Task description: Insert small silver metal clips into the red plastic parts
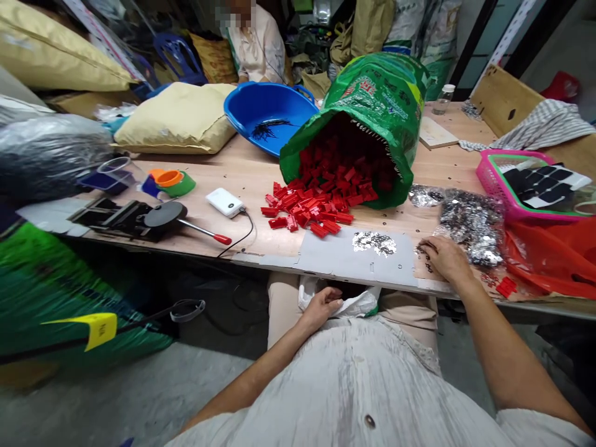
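Head view: a person sits at a wooden worktable, both forearms reaching forward from a pale shirt.
Left hand: the left hand sits below the table edge at about 6 o'clock in the picture, fingers curled on a white plastic bag in the lap — gripping its rim.
Right hand: the right hand lies palm down on the table at about 4 o'clock, fingers loosely bent over small silvery pieces; whether it pinches any I cannot tell.
Metal pieces: a big heap of shiny metal pieces lies just at 1 o'clock of the right hand, touching its fingertips; a smaller scatter rests on a grey card at 9 o'clock of that hand.
Red parts: red plastic parts spill from a tipped green sack near the picture's centre, at 10 o'clock of the right hand.
Right side: a pink basket with dark pads at 3 o'clock, a red plastic bag below it.
Left side: a white power bank, a black hand press with a red-tipped lever, an orange and green cup.
Far side: a blue basin at 12 o'clock — another person sits behind it.
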A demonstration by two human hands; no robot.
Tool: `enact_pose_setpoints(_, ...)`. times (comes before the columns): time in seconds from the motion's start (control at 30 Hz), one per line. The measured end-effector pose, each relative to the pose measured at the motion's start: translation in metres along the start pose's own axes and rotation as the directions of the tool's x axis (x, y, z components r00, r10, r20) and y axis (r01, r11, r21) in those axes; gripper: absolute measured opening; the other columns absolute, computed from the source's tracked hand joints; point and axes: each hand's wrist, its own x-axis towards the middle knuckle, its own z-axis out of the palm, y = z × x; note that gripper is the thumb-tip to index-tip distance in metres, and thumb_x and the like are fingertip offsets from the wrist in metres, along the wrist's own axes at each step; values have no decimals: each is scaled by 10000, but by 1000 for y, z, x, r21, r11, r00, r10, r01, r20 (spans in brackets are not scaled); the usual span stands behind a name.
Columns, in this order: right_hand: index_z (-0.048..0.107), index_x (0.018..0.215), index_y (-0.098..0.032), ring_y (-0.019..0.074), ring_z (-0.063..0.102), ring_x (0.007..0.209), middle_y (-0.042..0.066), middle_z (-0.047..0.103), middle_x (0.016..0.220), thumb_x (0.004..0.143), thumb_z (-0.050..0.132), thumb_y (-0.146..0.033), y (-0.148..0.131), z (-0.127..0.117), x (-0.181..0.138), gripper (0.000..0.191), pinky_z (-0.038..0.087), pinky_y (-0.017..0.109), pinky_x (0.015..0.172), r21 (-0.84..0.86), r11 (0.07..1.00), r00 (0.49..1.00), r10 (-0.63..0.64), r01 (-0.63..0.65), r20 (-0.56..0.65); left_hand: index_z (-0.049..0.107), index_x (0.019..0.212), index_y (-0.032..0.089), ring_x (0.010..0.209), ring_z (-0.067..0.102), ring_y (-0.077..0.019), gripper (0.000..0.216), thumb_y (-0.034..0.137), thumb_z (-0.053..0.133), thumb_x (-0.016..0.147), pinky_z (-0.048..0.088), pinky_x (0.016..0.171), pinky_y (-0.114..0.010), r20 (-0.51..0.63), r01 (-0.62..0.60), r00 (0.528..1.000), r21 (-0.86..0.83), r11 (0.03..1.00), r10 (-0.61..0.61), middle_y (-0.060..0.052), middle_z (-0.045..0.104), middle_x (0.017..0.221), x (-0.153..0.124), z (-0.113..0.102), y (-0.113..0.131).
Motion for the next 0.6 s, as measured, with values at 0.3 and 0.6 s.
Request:
enact_pose_setpoints(0.3, 671, 962, -235, 236, 650, 825, 51, 725, 970, 894, 538, -380, -1, 1, -8, 208, 454, 344, 720, 42, 999, 995, -18, 22, -97, 673, 1007, 152, 660, 608, -133, 290, 356, 659, 801, 497, 617, -254, 98, -217, 972, 1, 976, 216, -34, 685, 800, -9, -13, 62)
enact_pose_setpoints(0.6, 684, 996, -228, 213, 679, 896, 47, 729, 1003, 957, 479, -303, -77, 14, -36, 221, 483, 314, 730, 35, 971, 965, -229, 235, -124, 603, 1277, 217, 1154, 512, -289, 516, 285, 747, 787, 425, 1030, -434, -300, -233, 684, 774, 588, 666, -131, 537, 1216, 67, -54, 113)
